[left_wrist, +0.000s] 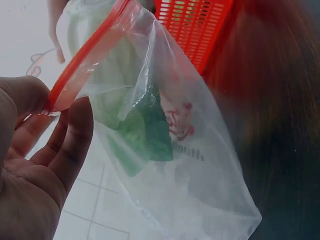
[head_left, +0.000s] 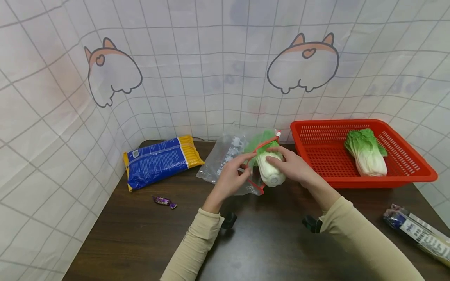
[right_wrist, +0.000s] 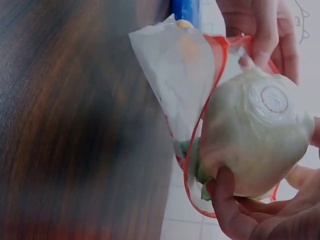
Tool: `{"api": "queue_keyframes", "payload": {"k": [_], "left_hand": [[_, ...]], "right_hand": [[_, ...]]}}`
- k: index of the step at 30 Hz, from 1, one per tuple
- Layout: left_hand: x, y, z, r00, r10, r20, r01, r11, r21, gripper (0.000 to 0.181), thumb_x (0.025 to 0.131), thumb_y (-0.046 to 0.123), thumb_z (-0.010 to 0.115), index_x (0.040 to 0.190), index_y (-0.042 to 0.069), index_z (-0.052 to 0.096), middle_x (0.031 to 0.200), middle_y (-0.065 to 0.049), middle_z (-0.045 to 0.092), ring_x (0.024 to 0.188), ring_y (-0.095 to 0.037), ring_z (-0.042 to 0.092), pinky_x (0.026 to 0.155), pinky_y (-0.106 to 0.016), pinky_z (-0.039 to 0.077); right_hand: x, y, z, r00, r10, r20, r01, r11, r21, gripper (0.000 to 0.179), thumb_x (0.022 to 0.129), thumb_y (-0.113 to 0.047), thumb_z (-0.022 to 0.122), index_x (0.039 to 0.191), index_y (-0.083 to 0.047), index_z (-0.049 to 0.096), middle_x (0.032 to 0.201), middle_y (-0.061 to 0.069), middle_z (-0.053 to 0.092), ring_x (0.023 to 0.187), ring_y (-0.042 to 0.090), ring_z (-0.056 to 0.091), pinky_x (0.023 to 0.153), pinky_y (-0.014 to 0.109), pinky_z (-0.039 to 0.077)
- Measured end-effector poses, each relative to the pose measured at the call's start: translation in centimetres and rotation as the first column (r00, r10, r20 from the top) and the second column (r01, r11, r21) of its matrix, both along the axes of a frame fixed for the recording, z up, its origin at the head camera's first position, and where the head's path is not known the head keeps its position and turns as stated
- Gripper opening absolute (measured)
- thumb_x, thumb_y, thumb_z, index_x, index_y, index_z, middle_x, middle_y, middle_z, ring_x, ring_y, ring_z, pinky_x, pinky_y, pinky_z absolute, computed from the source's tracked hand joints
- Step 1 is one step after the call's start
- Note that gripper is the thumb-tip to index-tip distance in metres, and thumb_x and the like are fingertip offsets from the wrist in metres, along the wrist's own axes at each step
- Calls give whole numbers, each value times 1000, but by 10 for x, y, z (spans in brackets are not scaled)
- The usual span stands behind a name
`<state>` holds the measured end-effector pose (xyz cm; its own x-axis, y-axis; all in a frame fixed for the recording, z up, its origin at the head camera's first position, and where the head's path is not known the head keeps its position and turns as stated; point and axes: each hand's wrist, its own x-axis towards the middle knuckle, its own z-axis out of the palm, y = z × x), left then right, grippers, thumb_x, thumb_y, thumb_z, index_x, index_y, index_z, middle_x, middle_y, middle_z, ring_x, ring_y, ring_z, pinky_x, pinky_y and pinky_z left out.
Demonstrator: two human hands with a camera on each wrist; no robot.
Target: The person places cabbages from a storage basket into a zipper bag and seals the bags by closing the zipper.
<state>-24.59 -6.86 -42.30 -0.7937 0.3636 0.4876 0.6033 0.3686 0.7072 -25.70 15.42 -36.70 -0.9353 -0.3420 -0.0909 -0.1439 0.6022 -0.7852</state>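
Observation:
My right hand (head_left: 290, 165) grips a napa cabbage (head_left: 268, 168) with a white base and green leaves. Its leafy end is inside a clear zip bag (head_left: 219, 154) with a red seal strip, while the round base sticks out of the mouth. With thumb and fingers, my left hand (head_left: 233, 175) pinches the bag's red-edged opening. In the left wrist view the green leaves (left_wrist: 142, 135) show through the plastic. The right wrist view has the cabbage base (right_wrist: 265, 120) facing the camera, thumb and fingers around it.
A red plastic basket (head_left: 351, 179) at the right holds another cabbage (head_left: 367, 154). On the left lie a blue and yellow package (head_left: 159, 162) and a purple-wrapped candy (head_left: 164, 201). A long labelled packet (head_left: 420, 234) lies at the right edge. A patterned curtain (head_left: 211, 70) hangs behind.

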Motion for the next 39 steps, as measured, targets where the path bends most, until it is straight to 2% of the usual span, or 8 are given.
{"api": "queue_keyframes", "payload": {"k": [8,11,15,19,25,29,33,39], "left_hand": [[0,0,-3,999,53,-5,-53,998,16,44,94,-1,56,136,10,58,129,-8,61,89,-18,64,66,-24,53],[-1,0,-2,997,64,-40,-64,998,8,44,93,-2,56,135,9,59,128,-9,61,89,-18,62,66,-23,52],[-1,1,-1,993,68,-93,-67,998,9,43,91,-4,55,133,7,60,127,-9,63,88,-17,62,65,-22,51],[-1,2,-1,992,73,-103,-71,997,23,43,91,-5,55,132,7,61,127,-9,63,85,-16,61,64,-23,51],[-1,0,-1,994,91,-57,-89,995,38,44,93,-4,54,134,9,60,129,-7,62,87,-15,60,69,-24,52],[0,-2,0,994,102,-45,-100,994,39,44,93,-2,55,135,8,59,131,-7,61,90,-16,61,71,-25,53],[0,-3,0,994,98,-58,-96,995,27,45,92,-2,56,135,9,59,133,-6,60,92,-17,62,71,-24,53],[0,0,2,995,46,-92,-42,998,46,46,90,-4,58,135,6,59,134,-9,59,91,-19,64,70,-22,53]], "right_hand": [[-3,-4,-2,987,129,99,-117,986,-121,63,98,-42,56,151,-16,35,143,18,41,117,35,49,83,39,50],[-3,-5,-1,989,121,88,-112,988,-102,64,97,-43,58,151,-15,36,145,18,39,119,36,48,84,40,50],[-4,-9,-1,998,46,30,-46,999,10,66,95,-49,58,149,-15,40,145,18,42,116,34,50,81,39,49],[-5,-14,-3,1000,-9,1,9,998,69,68,94,-53,57,148,-15,41,146,18,43,114,33,51,79,39,47],[-8,-16,-3,995,89,46,-88,996,-21,68,95,-50,57,151,-16,36,147,17,39,121,33,48,87,45,48],[-11,-14,0,986,154,61,-152,987,-45,64,94,-48,60,149,-22,41,143,13,43,118,31,49,90,49,48],[-15,-12,2,982,184,44,-183,983,-14,60,92,-46,64,145,-23,48,135,10,52,113,28,53,87,43,49],[-18,-15,-2,980,187,-69,-180,979,93,55,92,-40,65,139,-13,55,113,12,63,94,25,59,74,36,51]]}}
